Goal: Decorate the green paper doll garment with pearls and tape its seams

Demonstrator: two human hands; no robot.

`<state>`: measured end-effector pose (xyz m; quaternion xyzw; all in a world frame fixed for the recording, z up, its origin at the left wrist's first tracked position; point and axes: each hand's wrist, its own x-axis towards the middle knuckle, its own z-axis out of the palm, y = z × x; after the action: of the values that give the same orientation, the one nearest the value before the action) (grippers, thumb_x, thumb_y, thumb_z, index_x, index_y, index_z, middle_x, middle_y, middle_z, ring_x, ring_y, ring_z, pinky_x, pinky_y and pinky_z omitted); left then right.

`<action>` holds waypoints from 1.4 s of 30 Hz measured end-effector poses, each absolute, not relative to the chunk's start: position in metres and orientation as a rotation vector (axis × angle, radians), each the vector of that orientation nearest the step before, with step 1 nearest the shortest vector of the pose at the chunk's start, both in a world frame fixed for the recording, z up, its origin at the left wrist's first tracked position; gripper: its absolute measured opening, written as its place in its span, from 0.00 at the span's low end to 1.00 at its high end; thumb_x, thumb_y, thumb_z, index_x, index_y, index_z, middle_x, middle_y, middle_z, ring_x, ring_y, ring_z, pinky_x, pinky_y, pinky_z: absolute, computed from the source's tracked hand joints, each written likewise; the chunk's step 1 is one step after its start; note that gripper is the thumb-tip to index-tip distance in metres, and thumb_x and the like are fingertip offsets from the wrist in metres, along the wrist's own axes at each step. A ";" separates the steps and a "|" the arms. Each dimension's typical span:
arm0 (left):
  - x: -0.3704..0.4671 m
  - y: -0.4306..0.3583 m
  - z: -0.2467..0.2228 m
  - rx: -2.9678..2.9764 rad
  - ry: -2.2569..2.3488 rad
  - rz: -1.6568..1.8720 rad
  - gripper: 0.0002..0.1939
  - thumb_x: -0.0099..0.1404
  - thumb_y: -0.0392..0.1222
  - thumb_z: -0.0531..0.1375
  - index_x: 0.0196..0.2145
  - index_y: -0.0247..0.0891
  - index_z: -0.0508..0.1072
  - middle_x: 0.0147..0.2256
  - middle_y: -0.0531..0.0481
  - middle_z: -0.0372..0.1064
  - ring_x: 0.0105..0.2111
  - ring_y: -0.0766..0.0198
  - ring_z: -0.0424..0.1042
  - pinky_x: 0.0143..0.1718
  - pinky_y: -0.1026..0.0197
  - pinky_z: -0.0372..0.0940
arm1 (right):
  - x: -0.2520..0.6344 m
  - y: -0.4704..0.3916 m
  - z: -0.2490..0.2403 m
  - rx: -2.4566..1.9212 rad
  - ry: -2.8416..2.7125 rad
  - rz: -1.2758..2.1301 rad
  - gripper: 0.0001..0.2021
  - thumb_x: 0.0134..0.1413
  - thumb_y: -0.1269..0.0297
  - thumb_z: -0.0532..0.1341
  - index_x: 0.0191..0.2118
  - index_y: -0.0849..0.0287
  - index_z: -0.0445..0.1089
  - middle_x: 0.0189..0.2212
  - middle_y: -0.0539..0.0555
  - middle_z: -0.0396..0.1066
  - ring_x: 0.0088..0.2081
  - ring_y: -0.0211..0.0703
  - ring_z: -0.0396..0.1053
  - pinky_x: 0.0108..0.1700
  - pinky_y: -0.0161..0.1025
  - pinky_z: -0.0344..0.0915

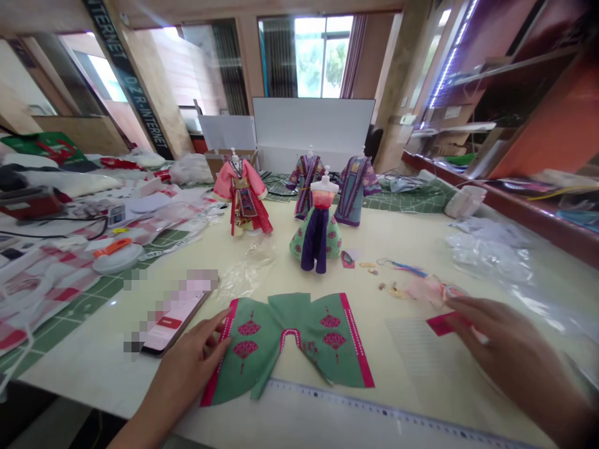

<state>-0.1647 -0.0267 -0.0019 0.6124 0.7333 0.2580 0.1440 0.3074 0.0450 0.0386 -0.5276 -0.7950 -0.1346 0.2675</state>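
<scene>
Left hand [187,357] touches the pink-edged, flat green fabric garment [290,312] at its left border, grip unclear, while the right hand [496,333] pinches a magenta strip [438,324]. This looks like handling the strip; the next move seems to call for steady fabric. The garment lies between both hands, near the front edge of the cream worktop [405,231].

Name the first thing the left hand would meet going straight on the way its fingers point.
Most likely the green garment piece: the left hand is right at its pink border, though depth leaves actual contact unclear.
</scene>
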 end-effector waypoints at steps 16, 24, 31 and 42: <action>-0.149 -0.002 0.009 2.399 1.551 0.500 0.08 0.65 0.38 0.54 0.38 0.42 0.73 0.42 0.48 0.69 0.40 0.59 0.68 0.44 0.57 0.62 | 0.165 0.054 0.010 -1.012 -2.581 0.205 0.06 0.58 0.74 0.57 0.35 0.60 0.70 0.34 0.55 0.68 0.39 0.47 0.63 0.44 0.48 0.63; -0.136 -0.007 0.012 2.407 1.562 0.744 0.08 0.65 0.34 0.51 0.31 0.39 0.68 0.39 0.48 0.69 0.39 0.59 0.67 0.44 0.52 0.61 | 0.164 0.057 0.005 -0.940 -2.464 0.229 0.09 0.60 0.73 0.50 0.30 0.59 0.64 0.32 0.55 0.66 0.36 0.46 0.62 0.40 0.47 0.63; -0.124 -0.024 0.042 2.332 1.590 0.980 0.06 0.66 0.33 0.51 0.37 0.40 0.66 0.34 0.51 0.70 0.35 0.64 0.70 0.37 0.62 0.65 | 0.176 0.036 0.033 -1.006 -2.274 0.337 0.05 0.62 0.68 0.51 0.35 0.56 0.62 0.31 0.51 0.68 0.32 0.40 0.66 0.29 0.35 0.64; -0.108 -0.053 0.085 2.203 1.508 1.026 0.16 0.67 0.33 0.52 0.49 0.52 0.64 0.39 0.60 0.72 0.37 0.72 0.72 0.38 0.74 0.65 | 0.194 0.000 0.070 -1.046 -2.167 0.548 0.04 0.62 0.63 0.53 0.39 0.51 0.64 0.30 0.47 0.70 0.31 0.36 0.71 0.30 0.27 0.68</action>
<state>-0.1080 -0.0532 0.0847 0.7628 0.5219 0.3551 0.1405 0.1937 -0.0002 0.0703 -0.3999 -0.8289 0.2094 0.3305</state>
